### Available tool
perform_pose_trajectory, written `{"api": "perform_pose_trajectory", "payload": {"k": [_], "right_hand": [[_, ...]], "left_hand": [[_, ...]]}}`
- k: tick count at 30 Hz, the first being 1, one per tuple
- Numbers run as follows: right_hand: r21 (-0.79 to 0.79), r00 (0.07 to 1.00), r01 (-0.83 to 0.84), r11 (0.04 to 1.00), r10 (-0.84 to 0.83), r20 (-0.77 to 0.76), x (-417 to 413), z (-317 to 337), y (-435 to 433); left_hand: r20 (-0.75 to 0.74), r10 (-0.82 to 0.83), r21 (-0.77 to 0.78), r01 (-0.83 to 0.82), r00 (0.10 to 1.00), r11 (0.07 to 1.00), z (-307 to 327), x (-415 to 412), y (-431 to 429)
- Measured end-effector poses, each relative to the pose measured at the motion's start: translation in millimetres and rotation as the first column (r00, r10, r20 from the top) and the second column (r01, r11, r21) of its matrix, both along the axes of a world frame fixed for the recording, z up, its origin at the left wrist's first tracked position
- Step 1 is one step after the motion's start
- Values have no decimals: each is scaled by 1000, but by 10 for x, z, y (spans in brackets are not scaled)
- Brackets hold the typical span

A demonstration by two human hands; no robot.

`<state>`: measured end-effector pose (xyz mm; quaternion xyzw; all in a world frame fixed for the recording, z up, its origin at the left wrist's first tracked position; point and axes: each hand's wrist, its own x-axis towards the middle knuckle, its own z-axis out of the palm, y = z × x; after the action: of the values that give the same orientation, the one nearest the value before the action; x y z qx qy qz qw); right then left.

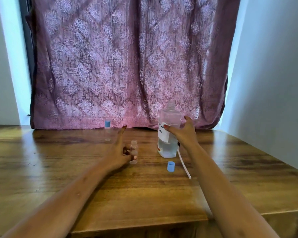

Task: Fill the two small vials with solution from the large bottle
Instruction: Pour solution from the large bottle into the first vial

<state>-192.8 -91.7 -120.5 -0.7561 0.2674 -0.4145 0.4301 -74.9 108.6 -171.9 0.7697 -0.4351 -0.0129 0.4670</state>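
- The large bottle [169,145] stands uncapped right of centre on the table [58,160], partly full of clear liquid. The right hand [184,134] grips it, thumb on the label and fingers curled round its far side.
- The open vial [133,151] stands mid-frame. The left hand [119,152] pinches its lower part, with the index finger stretched upward.
- The capped vial [107,133] waits up-left. A loose blue cap [171,166] and a white tube [183,162] lie below the bottle.
- This looks like the first fill about to start. Next the bottle needs lifting and slow tipping over that narrow neck, with the vial held steady.

Blue cap [171,166] and white tube [184,163] block five o'clock of the large bottle [169,134]; open tabletop [148,145] at nine.
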Motion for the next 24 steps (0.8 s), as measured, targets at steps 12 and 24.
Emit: {"api": "perform_pose_trajectory", "payload": {"k": [12, 24], "right_hand": [[-177, 992, 125, 976, -123, 24, 404, -103, 178], [-554, 995, 15, 833, -70, -78, 329, -177, 386]], "left_hand": [[25, 41, 11, -41, 999, 999, -20, 107, -32], [21, 92, 10, -92, 996, 996, 19, 148, 26]]}}
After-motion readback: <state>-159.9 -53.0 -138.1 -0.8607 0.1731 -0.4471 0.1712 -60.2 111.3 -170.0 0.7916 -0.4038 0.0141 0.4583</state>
